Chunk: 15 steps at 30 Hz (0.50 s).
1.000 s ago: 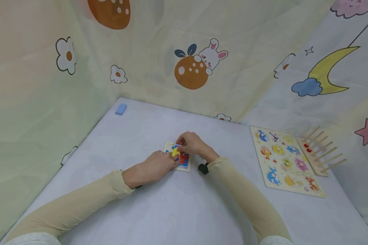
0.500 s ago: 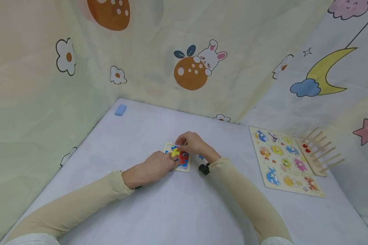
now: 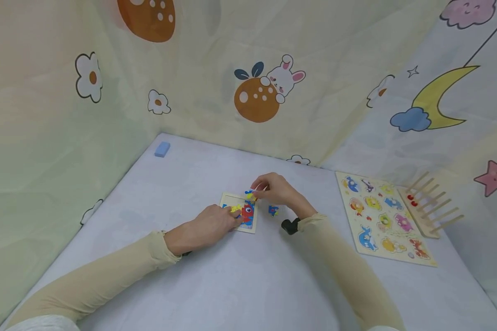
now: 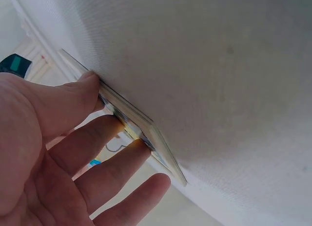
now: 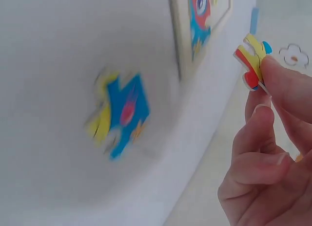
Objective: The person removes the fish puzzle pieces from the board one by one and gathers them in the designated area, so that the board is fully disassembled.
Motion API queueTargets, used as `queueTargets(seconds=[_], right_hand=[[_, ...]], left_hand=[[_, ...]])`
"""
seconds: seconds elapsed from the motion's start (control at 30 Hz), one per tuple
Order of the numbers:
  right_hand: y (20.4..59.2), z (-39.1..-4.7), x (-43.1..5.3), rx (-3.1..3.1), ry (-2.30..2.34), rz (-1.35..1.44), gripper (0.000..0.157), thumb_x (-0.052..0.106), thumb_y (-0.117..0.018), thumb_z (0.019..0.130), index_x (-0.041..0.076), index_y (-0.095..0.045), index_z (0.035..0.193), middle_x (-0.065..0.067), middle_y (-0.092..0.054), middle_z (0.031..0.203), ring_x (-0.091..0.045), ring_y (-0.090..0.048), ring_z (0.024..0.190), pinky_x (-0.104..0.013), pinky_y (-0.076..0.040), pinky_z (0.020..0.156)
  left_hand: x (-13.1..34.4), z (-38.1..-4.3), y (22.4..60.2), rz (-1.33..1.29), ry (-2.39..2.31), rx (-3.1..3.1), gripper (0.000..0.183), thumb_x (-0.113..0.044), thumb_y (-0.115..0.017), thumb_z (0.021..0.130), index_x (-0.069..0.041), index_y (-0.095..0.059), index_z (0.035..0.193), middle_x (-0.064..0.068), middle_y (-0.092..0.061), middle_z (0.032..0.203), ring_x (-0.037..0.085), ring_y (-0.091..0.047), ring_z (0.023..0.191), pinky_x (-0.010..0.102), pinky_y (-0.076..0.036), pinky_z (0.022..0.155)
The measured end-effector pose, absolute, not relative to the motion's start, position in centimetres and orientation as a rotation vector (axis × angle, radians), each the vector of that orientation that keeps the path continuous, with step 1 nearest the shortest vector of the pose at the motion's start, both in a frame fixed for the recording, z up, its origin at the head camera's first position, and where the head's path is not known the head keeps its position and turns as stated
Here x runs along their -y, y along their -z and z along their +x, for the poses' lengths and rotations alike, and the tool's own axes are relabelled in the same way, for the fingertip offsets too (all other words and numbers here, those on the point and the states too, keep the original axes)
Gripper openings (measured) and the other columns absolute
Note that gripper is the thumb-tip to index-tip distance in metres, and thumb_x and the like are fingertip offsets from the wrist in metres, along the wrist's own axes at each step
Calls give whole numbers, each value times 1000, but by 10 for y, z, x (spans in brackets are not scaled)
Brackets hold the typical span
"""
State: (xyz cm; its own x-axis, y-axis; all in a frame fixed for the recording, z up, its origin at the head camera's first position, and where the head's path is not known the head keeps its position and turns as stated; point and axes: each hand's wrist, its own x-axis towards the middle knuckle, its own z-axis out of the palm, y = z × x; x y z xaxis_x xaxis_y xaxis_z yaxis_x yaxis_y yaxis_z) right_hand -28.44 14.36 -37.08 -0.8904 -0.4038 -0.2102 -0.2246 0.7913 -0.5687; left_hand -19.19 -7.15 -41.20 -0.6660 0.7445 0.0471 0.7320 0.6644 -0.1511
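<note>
Evidently, the left hand [image 3: 210,226] acts as a steadying weight: its fingers are spread, the thumb at the edge of the tray [image 3: 231,200] and fingertips against the pieces [image 3: 247,212] inside, probably so nothing slides. That wrist view is dim, so whether the little finger touches is hard to say. The right hand [image 3: 275,189] pinches a yellow, red and blue piece [image 5: 252,60] between thumb and a fingertip, the other fingers bent. Held by one side, above the table [image 3: 199,289] near the tray's far right corner, it leaves much of its printed face showing and should be easy to turn. A second piece [image 3: 273,210], blue and yellow, lies just right of the tray, seemingly put within reach. The table's cover is pale and plain. Near its far left corner sits a blue block [image 3: 162,149]; at the right are an animal board [image 3: 358,223] and, beside it, a pegged rack [image 3: 428,230]. Cloth [image 3: 190,59] printed with flowers, a bunny and a moon rises around.
</note>
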Motion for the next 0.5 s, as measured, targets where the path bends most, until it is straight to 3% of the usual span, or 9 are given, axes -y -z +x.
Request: queueTargets(seconds=[0.5], right_hand=[[377, -275, -227, -2634, 838, -298, 21, 17, -72, 96, 8, -72, 115, -9, -71, 98, -23, -63, 89, -28, -47, 77]], left_hand=[[73, -191, 415, -1237, -48, 2733, 33, -6, -74, 90, -19, -75, 120, 2, -74, 129, 22, -69, 97, 33, -49, 57]])
